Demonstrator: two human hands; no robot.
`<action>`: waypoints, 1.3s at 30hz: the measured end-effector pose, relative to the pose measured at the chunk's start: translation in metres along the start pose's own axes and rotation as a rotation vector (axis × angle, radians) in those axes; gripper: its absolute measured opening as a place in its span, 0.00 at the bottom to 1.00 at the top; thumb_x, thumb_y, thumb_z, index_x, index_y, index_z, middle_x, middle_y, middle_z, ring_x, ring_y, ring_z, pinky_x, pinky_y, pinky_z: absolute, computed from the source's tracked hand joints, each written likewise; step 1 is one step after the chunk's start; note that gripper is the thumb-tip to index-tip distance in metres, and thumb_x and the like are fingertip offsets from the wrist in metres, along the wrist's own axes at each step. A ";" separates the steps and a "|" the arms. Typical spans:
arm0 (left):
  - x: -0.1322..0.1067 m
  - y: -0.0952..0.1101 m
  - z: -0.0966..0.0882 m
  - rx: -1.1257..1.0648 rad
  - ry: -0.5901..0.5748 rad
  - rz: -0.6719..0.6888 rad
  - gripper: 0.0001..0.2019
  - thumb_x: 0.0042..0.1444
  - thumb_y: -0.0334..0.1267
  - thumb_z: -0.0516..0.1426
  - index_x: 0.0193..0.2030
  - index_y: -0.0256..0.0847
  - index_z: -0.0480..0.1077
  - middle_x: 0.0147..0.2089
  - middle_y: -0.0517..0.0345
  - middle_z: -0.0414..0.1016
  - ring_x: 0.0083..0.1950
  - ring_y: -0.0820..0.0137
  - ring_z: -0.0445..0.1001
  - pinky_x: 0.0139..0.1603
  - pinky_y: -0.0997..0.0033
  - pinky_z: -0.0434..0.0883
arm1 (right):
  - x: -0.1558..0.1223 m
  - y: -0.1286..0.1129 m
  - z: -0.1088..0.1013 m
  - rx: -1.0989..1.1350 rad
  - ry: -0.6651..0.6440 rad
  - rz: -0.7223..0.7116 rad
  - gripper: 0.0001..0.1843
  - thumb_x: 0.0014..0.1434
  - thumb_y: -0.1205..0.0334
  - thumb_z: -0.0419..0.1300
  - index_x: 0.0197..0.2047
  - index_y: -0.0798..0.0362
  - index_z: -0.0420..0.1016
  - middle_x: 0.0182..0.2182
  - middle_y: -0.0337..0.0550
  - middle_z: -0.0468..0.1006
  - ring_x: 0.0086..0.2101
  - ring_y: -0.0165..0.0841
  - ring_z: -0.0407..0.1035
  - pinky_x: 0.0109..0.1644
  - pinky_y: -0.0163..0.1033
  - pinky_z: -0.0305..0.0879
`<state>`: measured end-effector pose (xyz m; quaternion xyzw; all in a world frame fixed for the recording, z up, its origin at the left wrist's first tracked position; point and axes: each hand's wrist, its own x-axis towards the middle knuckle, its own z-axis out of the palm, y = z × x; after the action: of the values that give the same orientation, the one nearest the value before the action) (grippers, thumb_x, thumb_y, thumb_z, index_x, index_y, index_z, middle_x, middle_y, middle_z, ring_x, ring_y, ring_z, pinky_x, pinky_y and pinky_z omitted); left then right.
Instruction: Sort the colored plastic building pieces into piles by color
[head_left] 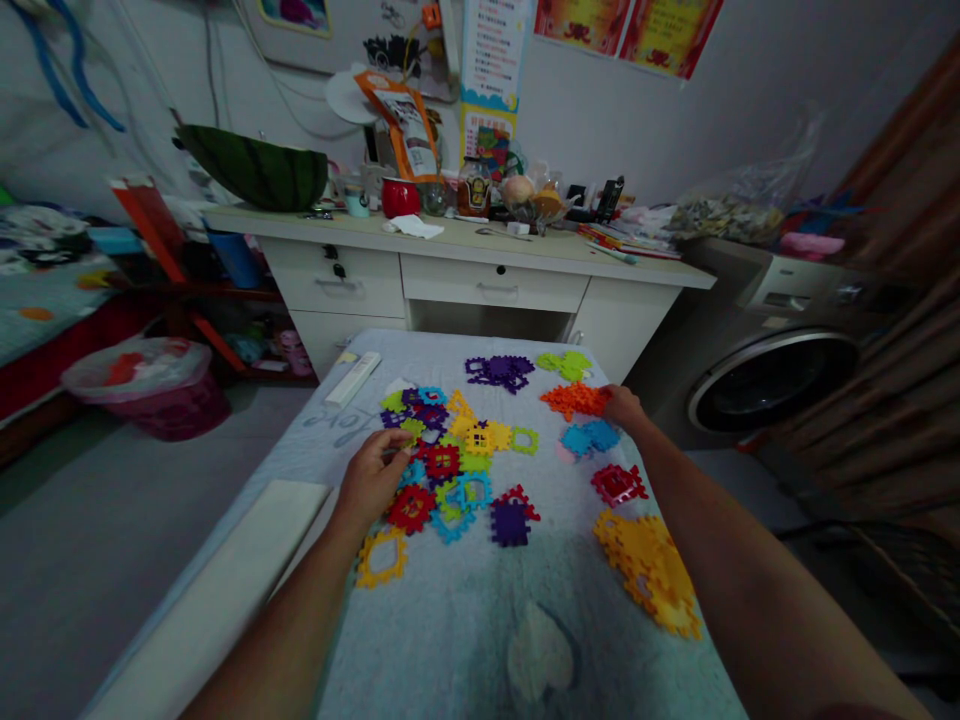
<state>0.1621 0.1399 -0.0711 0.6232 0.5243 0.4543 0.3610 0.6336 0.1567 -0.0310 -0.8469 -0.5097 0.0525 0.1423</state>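
Touching the right end of the orange pile (571, 400), the right hand (624, 408) has fingertips partly hidden; can't tell if it grasps a piece. Left hand (375, 475) is at the left edge of the mixed heap (442, 461), fingers curled, gap between thumb and index; grasp on a piece can't be made out. Overlaps hide many piece outlines.

Pieces: flat, bright plastic, toothed edges, some with window-like cutouts. Orange pile lies on the far right of the table (450, 640), between the lime pile (566, 365) and the blue pile (589, 437). Purple pile (501, 370) to its left; red pile (616, 485) and large yellow pile (652, 570) nearer. Purple square (511, 523) partly covers a red piece, right of the heap.

Left forearm partly covers the long white board (247, 560). Behind: cluttered white drawer unit (495, 275), lower front blocked by the table. Washing machine (757, 340) right, pink bin (157, 390) left.
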 end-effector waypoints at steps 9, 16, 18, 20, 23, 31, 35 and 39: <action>-0.001 -0.004 0.002 -0.043 0.024 0.050 0.17 0.52 0.47 0.58 0.45 0.42 0.74 0.48 0.50 0.76 0.51 0.60 0.75 0.52 0.56 0.74 | -0.007 -0.005 -0.009 0.068 0.144 0.105 0.21 0.49 0.73 0.58 0.46 0.52 0.81 0.44 0.53 0.78 0.44 0.41 0.75 0.47 0.41 0.70; 0.002 -0.005 0.002 0.077 0.141 0.187 0.12 0.54 0.41 0.55 0.44 0.44 0.73 0.56 0.52 0.72 0.60 0.60 0.70 0.65 0.54 0.65 | -0.038 -0.074 -0.014 0.384 0.194 -0.223 0.19 0.55 0.71 0.53 0.48 0.55 0.77 0.44 0.49 0.79 0.40 0.36 0.74 0.50 0.42 0.69; 0.003 -0.005 0.002 0.117 0.151 0.197 0.12 0.54 0.39 0.54 0.44 0.44 0.73 0.54 0.52 0.73 0.60 0.60 0.70 0.66 0.54 0.64 | -0.060 -0.104 -0.008 0.447 0.026 -0.416 0.17 0.57 0.69 0.54 0.49 0.54 0.76 0.43 0.46 0.79 0.39 0.33 0.73 0.48 0.41 0.70; 0.003 -0.004 0.001 0.155 0.145 0.197 0.12 0.54 0.38 0.54 0.44 0.44 0.73 0.54 0.52 0.73 0.60 0.60 0.70 0.67 0.54 0.63 | -0.085 -0.132 0.001 0.423 -0.115 -0.560 0.17 0.58 0.68 0.57 0.51 0.53 0.75 0.48 0.47 0.78 0.40 0.32 0.73 0.49 0.40 0.69; 0.002 -0.001 0.001 0.202 0.105 0.185 0.12 0.54 0.39 0.53 0.44 0.43 0.72 0.55 0.49 0.72 0.60 0.59 0.70 0.67 0.54 0.63 | -0.115 -0.159 0.019 0.303 -0.205 -0.664 0.19 0.59 0.67 0.59 0.54 0.54 0.74 0.52 0.51 0.76 0.49 0.36 0.71 0.56 0.44 0.65; -0.001 0.005 0.002 0.240 -0.002 0.176 0.13 0.54 0.40 0.54 0.45 0.43 0.73 0.52 0.50 0.74 0.57 0.59 0.72 0.63 0.56 0.66 | -0.136 -0.173 0.048 0.123 -0.225 -0.730 0.26 0.55 0.64 0.64 0.58 0.53 0.72 0.53 0.50 0.75 0.51 0.41 0.66 0.59 0.48 0.59; -0.001 0.006 0.004 0.262 -0.016 0.191 0.13 0.54 0.41 0.54 0.44 0.42 0.73 0.51 0.49 0.75 0.56 0.59 0.72 0.61 0.56 0.67 | -0.137 -0.175 0.042 0.208 -0.186 -0.740 0.25 0.56 0.62 0.64 0.57 0.55 0.72 0.52 0.51 0.76 0.51 0.41 0.67 0.59 0.47 0.60; 0.001 0.007 0.004 0.264 -0.040 0.203 0.13 0.53 0.40 0.54 0.43 0.42 0.73 0.49 0.51 0.76 0.54 0.60 0.73 0.60 0.57 0.68 | -0.133 -0.171 0.022 0.303 -0.159 -0.639 0.24 0.57 0.61 0.64 0.56 0.58 0.72 0.51 0.54 0.76 0.48 0.40 0.70 0.56 0.47 0.64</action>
<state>0.1687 0.1398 -0.0657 0.7239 0.5066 0.4032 0.2383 0.4203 0.1187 -0.0094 -0.6073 -0.7446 0.1460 0.2354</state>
